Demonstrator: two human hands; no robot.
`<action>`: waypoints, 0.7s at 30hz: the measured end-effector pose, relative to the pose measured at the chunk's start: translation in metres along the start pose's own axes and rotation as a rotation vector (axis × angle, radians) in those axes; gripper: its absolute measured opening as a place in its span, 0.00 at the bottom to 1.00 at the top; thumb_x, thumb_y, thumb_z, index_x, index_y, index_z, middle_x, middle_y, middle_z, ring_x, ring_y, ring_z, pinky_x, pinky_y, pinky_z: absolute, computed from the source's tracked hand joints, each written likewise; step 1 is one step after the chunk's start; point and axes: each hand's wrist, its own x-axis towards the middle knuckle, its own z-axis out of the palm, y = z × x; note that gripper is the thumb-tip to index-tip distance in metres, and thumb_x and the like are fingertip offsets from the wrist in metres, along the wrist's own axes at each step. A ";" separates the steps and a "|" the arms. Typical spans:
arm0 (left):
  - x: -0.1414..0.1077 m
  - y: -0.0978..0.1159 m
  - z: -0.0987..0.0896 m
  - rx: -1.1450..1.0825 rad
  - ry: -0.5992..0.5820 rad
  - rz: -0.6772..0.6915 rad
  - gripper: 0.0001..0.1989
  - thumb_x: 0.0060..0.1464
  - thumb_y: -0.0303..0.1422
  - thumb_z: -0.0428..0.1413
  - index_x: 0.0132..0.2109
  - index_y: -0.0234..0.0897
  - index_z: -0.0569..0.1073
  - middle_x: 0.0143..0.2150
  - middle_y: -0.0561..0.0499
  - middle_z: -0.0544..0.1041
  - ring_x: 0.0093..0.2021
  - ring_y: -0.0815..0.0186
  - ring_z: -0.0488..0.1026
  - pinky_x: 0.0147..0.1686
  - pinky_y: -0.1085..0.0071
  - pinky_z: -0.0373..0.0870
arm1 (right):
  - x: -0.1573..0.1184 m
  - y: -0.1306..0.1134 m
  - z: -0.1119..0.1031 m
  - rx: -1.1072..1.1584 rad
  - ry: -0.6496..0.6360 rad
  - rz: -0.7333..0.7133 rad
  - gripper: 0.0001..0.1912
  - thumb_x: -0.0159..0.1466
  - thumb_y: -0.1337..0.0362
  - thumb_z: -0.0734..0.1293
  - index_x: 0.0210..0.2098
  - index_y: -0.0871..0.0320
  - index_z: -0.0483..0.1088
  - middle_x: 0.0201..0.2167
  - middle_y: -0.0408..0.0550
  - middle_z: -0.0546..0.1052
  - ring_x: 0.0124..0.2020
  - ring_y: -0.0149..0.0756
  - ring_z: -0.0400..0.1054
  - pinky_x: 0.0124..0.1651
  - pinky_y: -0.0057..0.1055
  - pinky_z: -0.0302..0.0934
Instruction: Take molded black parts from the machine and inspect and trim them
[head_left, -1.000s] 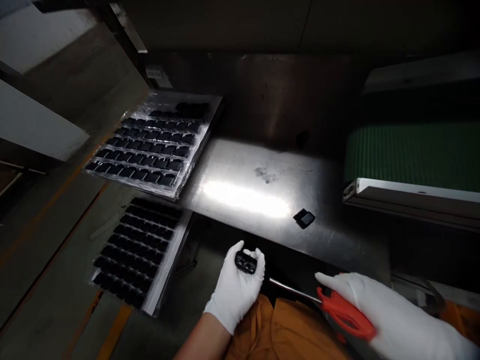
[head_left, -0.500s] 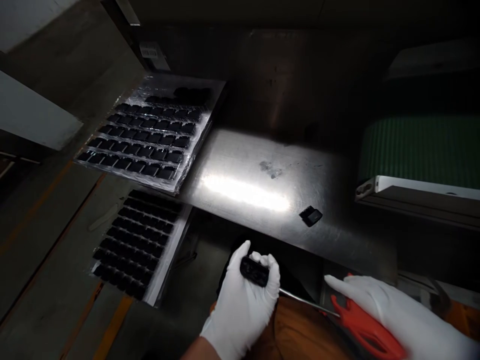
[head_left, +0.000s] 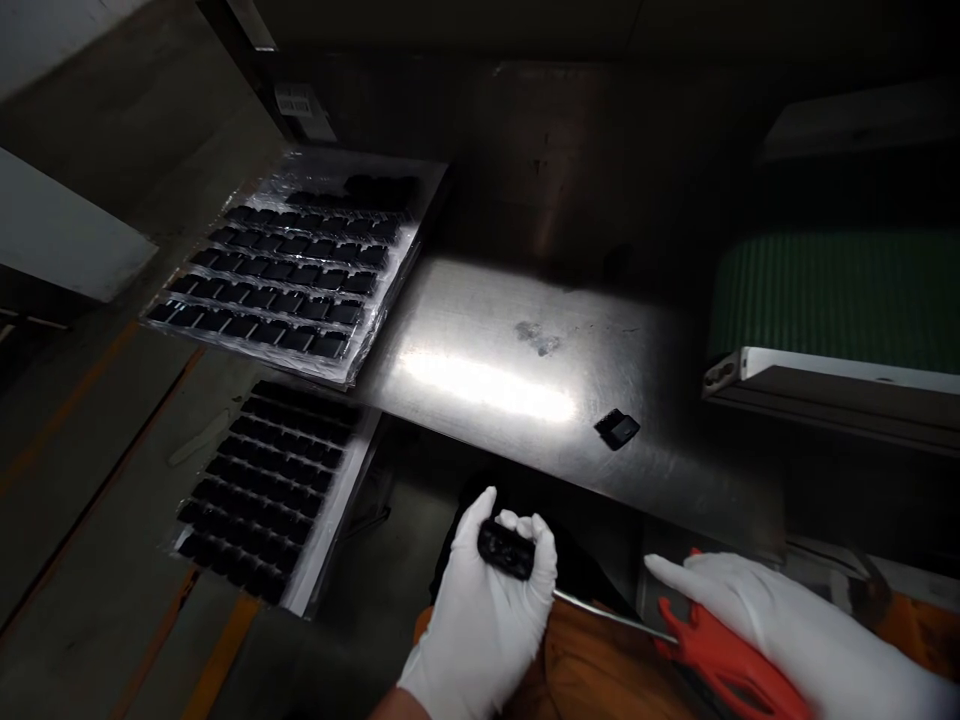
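Observation:
My left hand (head_left: 484,620), in a white glove, is closed around a small black plastic part (head_left: 507,550), with the thumb on one side and the fingers curled round the other. In my gloved right hand (head_left: 772,610) is a red air blow gun (head_left: 724,650). Its long thin metal nozzle (head_left: 611,614) reaches left toward the left hand, where the tip is hidden beside the fingers. The right thumb stretches out above the gun's body. A similar black part (head_left: 617,429) lies on the metal table (head_left: 465,300), beyond both hands.
On the left, a plastic-wrapped tray (head_left: 356,365) bears rows of black parts. Below it, a second tray (head_left: 315,560) holds more rows. A green ribbed conveyor belt (head_left: 840,290) with a white side rail (head_left: 847,370) stands at the right.
The whole view has shifted slightly. Both hands keep their grips on the black part and the air blow gun, with almost no movement relative to each other.

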 end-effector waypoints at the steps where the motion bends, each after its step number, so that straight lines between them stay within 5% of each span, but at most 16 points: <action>1: 0.001 0.000 -0.003 0.017 -0.022 0.038 0.14 0.61 0.23 0.49 0.50 0.40 0.73 0.34 0.50 0.71 0.37 0.67 0.76 0.36 0.71 0.81 | 0.000 -0.002 -0.001 0.005 0.005 0.000 0.40 0.61 0.68 0.63 0.69 0.37 0.48 0.52 0.42 0.75 0.51 0.41 0.71 0.58 0.38 0.65; 12: 0.011 -0.004 -0.024 0.083 -0.077 0.076 0.25 0.58 0.18 0.49 0.59 0.45 0.67 0.37 0.49 0.72 0.40 0.64 0.77 0.42 0.68 0.81 | -0.001 0.007 0.018 0.104 0.040 0.040 0.32 0.60 0.60 0.64 0.64 0.43 0.62 0.49 0.48 0.77 0.48 0.47 0.72 0.56 0.42 0.66; 18: 0.010 -0.005 -0.020 -0.032 -0.012 -0.049 0.05 0.60 0.27 0.56 0.44 0.37 0.70 0.33 0.51 0.70 0.37 0.65 0.77 0.39 0.68 0.82 | 0.001 -0.004 0.013 0.107 0.039 0.064 0.28 0.61 0.61 0.62 0.61 0.43 0.65 0.44 0.47 0.79 0.45 0.45 0.73 0.55 0.41 0.68; 21: 0.009 -0.004 -0.014 -0.125 0.040 -0.153 0.08 0.57 0.32 0.60 0.36 0.36 0.67 0.30 0.52 0.69 0.34 0.66 0.76 0.36 0.69 0.82 | 0.004 -0.008 0.013 0.088 0.036 0.074 0.26 0.62 0.62 0.61 0.59 0.44 0.67 0.41 0.46 0.79 0.43 0.45 0.74 0.53 0.40 0.69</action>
